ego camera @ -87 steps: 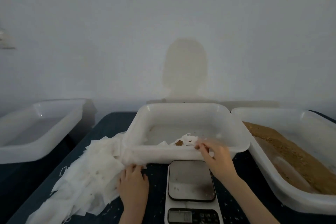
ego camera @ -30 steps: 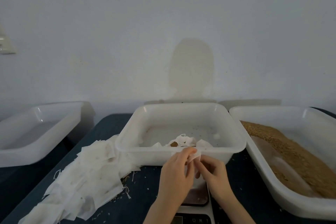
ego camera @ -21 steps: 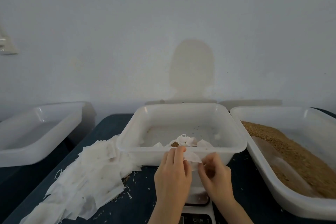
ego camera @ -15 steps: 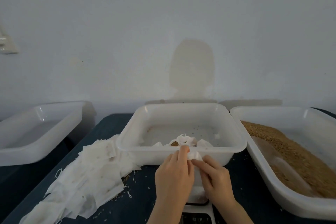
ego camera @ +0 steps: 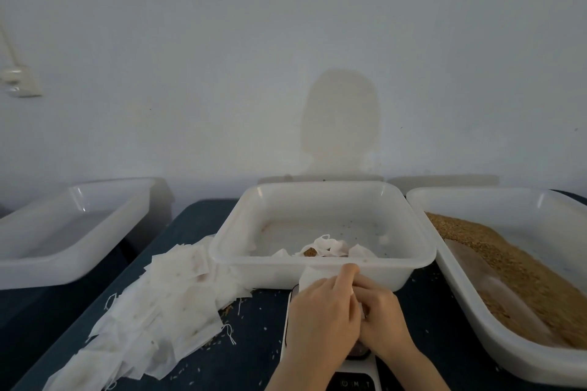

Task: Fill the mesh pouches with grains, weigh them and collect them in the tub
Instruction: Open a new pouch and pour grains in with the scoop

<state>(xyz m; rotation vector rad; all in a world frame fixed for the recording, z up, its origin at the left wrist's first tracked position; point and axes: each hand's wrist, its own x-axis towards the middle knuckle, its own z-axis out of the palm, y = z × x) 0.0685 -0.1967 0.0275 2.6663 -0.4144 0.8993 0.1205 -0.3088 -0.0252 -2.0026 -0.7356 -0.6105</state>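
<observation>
My left hand [ego camera: 320, 314] and my right hand [ego camera: 381, 317] are pressed together over the scale [ego camera: 352, 368], both gripping one white mesh pouch [ego camera: 313, 276] whose top edge sticks up in front of the middle tub's near wall. The middle white tub [ego camera: 422, 251] holds a few filled pouches [ego camera: 330, 247], one showing brown grain. A heap of empty white pouches [ego camera: 158, 305] lies on the dark table to the left. The right tub [ego camera: 416, 197] is filled with brown grains [ego camera: 514, 267]. Most of the scale is hidden under my hands.
A third white tub [ego camera: 73, 257] stands at the far left, off the table's edge line. Loose grains and pouch strings are scattered on the dark table [ego camera: 254, 343] near the heap. A pale wall rises right behind the tubs.
My left hand left the pouch heap and joined my right hand over the scale. Both hands now hold one pouch and have sunk slightly lower and closer together.
</observation>
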